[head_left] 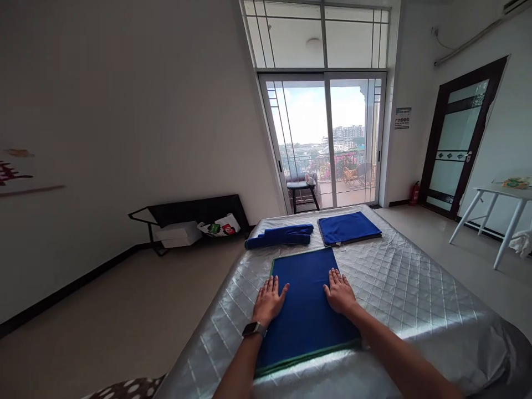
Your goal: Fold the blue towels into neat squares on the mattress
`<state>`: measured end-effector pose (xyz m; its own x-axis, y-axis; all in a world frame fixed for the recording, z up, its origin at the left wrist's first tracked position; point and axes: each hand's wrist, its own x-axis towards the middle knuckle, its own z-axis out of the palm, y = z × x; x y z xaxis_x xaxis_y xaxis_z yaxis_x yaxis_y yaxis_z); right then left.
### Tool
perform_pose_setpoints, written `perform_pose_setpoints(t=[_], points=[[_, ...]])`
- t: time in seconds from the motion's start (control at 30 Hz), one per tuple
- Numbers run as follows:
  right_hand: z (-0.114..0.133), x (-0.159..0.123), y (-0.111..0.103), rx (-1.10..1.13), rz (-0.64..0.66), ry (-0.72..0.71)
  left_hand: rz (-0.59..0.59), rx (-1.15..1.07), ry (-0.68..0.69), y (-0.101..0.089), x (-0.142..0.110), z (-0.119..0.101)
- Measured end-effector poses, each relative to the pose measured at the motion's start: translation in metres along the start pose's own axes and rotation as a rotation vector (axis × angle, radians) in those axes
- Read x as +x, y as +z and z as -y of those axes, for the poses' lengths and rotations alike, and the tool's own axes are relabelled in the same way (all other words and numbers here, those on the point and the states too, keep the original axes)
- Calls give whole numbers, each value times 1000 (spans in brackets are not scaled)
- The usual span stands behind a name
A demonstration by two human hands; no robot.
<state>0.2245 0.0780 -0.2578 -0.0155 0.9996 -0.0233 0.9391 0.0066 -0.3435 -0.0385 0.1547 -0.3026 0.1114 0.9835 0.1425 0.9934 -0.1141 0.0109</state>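
A blue cloth with green edging (306,310) lies flat on the bed, its near edge showing more than one layer. My left hand (269,299) rests flat on its left side, fingers outstretched; a watch (254,329) is on that wrist. On the cloth's right side lies my right hand (339,291), palm down with fingers extended. Neither hand grips anything. Beyond the cloth, rolled blue cloths (286,235) lie at the far left of the bed. A folded stack of blue cloths (349,226) sits at the far right.
The bed has a silver quilted cover (415,288). To the left, a black low stand (195,208) is by the wall with a white box (178,234) and a printed bag (220,227). Sliding glass doors (328,138) are ahead. A white table (505,191) stands right.
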Motion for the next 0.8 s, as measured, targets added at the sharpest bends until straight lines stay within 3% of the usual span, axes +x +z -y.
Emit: perform_pose_setpoints(t=[0.1,0.17,0.33,0.43,0.5,0.57,0.7,0.8], points=[[0,1,1,17,1,-11,24,53,-12,-7,2,-13],[0,2,2,16,4,-12,-13,46,11,-11,3,-37],[-4,3,7,-17,-5,-56,-84,-70,432,-9,-3,-119],[-6,4,9,-43,-5,-82,-84,-89,498,-5,-12,-139],[-6,5,9,-42,-8,-60,-75,-95,497,-3,-20,-132],[-4,5,7,-31,-12,-37,-53,-90,452,-2,-28,-111],[0,3,3,-11,-10,-18,-2,-34,243,4,-53,-48],[1,2,1,-12,-6,-8,-44,4,130,13,-73,-4]])
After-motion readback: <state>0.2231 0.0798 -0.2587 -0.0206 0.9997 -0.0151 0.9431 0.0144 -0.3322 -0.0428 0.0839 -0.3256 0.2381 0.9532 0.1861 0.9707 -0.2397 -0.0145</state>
